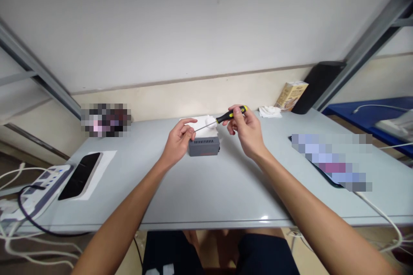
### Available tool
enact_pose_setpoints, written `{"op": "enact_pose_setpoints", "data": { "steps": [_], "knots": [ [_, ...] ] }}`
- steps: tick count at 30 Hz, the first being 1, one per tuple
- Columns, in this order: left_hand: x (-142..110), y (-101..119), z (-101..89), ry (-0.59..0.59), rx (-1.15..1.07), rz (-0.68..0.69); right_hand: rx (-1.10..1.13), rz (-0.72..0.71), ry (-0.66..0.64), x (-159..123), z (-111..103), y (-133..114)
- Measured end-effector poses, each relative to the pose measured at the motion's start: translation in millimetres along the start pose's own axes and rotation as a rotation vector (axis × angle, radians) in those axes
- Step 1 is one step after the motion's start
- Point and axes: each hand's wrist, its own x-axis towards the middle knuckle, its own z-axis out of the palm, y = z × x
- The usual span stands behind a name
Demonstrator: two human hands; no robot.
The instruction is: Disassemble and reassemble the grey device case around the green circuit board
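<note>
A screwdriver (pixel 229 115) with a black and yellow handle is held up in my right hand (pixel 248 131), its fingers closed around the handle. The thin metal shaft slants down to the left. Its tip meets the pinched thumb and finger of my left hand (pixel 179 137); whether a small piece sits there too, I cannot make out. Just below and right of the left fingertips, a dark grey box (pixel 204 147) with a row of vent slots stands on the table. Behind it lies a white sheet (pixel 196 123) with a small white object (pixel 211 121) on it.
On the left of the table (pixel 222 193) are a phone (pixel 80 176) and a power strip (pixel 45 191) with cables. To the right lies a blurred-out device (pixel 332 163). A carton (pixel 292 96), crumpled tissue (pixel 270 111) and a black upright object (pixel 318 86) stand near the wall.
</note>
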Motion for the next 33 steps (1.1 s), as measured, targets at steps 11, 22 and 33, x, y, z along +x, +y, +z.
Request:
{"op": "enact_pose_setpoints", "data": {
  "steps": [11, 22, 33],
  "knots": [
    [2.3, -4.6, -7.0, -0.041, 0.045, -0.011, -0.069, -0.098, -0.053, -0.4, -6.4, -5.0],
    [4.9, -11.6, -9.0, -0.02, -0.039, -0.152, -0.122, -0.074, -0.149, -4.3, -3.5, 1.8],
    [4.1, -6.9, -14.0, -0.175, -0.099, -0.196, -0.139, -0.086, -0.142, -6.6, -3.4, -3.8]
  ]
}}
